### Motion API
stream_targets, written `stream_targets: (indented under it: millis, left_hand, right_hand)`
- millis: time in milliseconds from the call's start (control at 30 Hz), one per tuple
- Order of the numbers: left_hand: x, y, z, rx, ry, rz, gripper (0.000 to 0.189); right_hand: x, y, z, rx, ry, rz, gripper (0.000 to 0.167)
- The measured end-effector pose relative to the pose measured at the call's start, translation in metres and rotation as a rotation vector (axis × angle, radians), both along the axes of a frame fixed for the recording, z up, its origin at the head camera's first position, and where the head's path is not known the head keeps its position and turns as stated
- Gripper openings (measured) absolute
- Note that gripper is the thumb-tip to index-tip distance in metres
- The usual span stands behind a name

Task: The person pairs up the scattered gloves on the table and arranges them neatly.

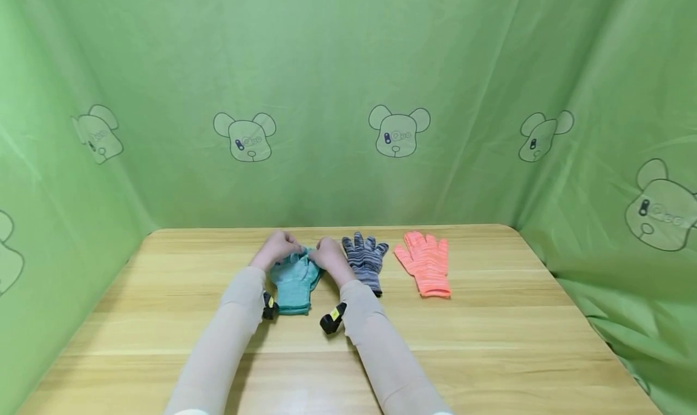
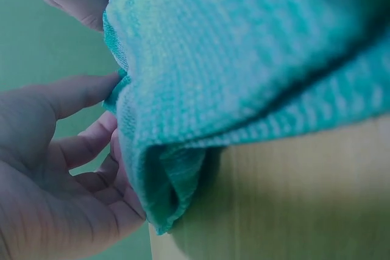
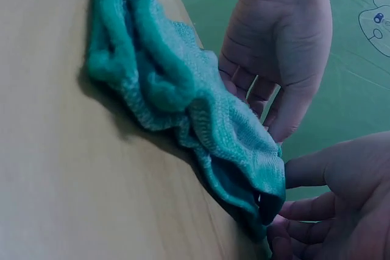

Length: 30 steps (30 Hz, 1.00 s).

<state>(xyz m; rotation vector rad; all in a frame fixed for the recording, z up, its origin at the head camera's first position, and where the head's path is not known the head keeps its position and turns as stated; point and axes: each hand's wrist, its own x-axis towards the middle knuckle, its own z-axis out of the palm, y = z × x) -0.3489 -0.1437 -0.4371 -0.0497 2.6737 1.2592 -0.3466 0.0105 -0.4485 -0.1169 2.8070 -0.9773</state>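
Observation:
A pair of teal knit gloves (image 1: 294, 288) lies stacked on the table, cuffs toward me, its finger ends bunched up. At the far left end my left hand (image 1: 279, 247) pinches the fabric; in the left wrist view its thumb (image 2: 85, 92) and fingertips meet at a small teal tip. My right hand (image 1: 329, 256) holds the far right end, and the right wrist view shows its thumb and fingers (image 3: 308, 208) at the glove's edge. Folds hide part of the glove fingers.
To the right lie a grey-and-black striped glove (image 1: 366, 261) and a coral-orange glove (image 1: 427, 267), both flat. The wooden table (image 1: 163, 318) meets green curtains (image 1: 327, 52) at its back and sides. Black devices (image 1: 331, 321) are strapped at my wrists.

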Motion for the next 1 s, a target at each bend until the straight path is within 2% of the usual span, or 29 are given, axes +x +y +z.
stream_targets:
  millis: [67,167,300,500,733,867,1000]
  left_hand:
    - [0.0001,0.0000,0.0002,0.010,-0.002,0.019,0.014]
    - [-0.0007,0.0002,0.0003,0.017,-0.008,0.046,0.020]
    - [-0.0025,0.0004,-0.0006,0.000,-0.016,0.077,0.024]
    - [-0.0045,0.0001,-0.0007,-0.025,-0.019,0.094,0.036]
    - [-0.0070,-0.0004,-0.0033,-0.047,0.008,0.113,0.038]
    - [-0.0064,-0.0026,-0.0063,0.011,0.030,0.114,0.033]
    - [-0.0051,-0.0065,-0.0089,0.095,0.010,0.127,0.023]
  right_hand:
    - [0.0003,-0.0015,-0.0004,0.005,0.012,-0.008,0.010]
    - [0.0008,-0.0028,-0.0003,0.006,0.029,-0.018,0.014]
    - [0.0010,-0.0045,-0.0004,-0.011,0.062,-0.045,0.006]
    - [0.0005,-0.0067,-0.0001,-0.050,0.102,-0.070,0.007]
    - [-0.0026,-0.0086,-0.0018,-0.117,0.124,-0.092,0.005]
    - [-0.0030,-0.0087,-0.0041,-0.163,0.138,-0.103,0.007]
    - [-0.0034,-0.0086,-0.0058,-0.206,0.153,-0.094,0.011]
